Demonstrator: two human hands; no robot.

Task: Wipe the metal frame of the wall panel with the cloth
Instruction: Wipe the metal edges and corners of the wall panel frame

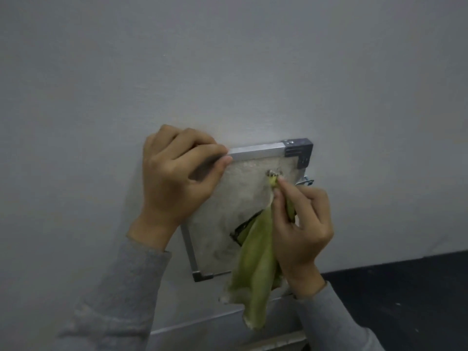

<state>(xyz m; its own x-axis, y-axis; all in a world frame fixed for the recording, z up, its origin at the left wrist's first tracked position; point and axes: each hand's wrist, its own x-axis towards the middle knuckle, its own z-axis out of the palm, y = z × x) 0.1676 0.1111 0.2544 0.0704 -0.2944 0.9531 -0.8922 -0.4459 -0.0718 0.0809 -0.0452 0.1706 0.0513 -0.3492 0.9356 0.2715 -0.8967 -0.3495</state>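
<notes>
Panel [243, 211] sits centre frame, flat on the grey wall [228, 59], with its metal frame [255, 152] bright along the top edge. I see my left hand [174, 178] at the upper left corner, fingers curled over the frame, thumb underneath. My right hand [301, 224], right of centre, pinches the green cloth [255, 269] between thumb and forefinger, its tip pressed to a small fitting [273, 172] on the panel face. The rest of the cloth hangs down. Grey sleeves [121, 295] lower frame.
</notes>
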